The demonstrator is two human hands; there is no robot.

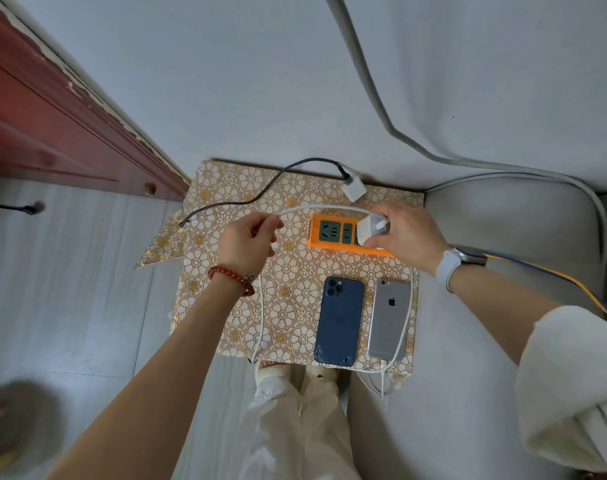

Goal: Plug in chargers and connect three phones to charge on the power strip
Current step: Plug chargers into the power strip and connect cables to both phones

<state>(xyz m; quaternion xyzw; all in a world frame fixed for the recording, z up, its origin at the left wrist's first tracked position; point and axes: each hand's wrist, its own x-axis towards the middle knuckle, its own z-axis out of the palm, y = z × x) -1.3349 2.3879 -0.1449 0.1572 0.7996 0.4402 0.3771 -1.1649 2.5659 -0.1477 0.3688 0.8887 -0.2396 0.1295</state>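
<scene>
An orange power strip (329, 232) with dark sockets lies on a small table covered by a gold flower cloth (246, 306). My right hand (411, 237) grips a white charger (373, 228) just above the strip's right sockets, its prongs showing. My left hand (248, 242) pinches the white cable (316, 207) that arcs to that charger. Face down near the front edge lie a blue phone (340, 322) and a silver phone (388, 318); the silver one has a white cable at its bottom end. A second white charger (354, 188) with a black braided cable (260, 199) rests at the back.
A grey sofa (503, 209) borders the table on the right. A red-brown wooden cabinet (53, 126) stands at the left by the wall. The strip's blue and yellow cord (551, 275) runs off to the right. My legs and slippers (295, 372) are below the table's front edge.
</scene>
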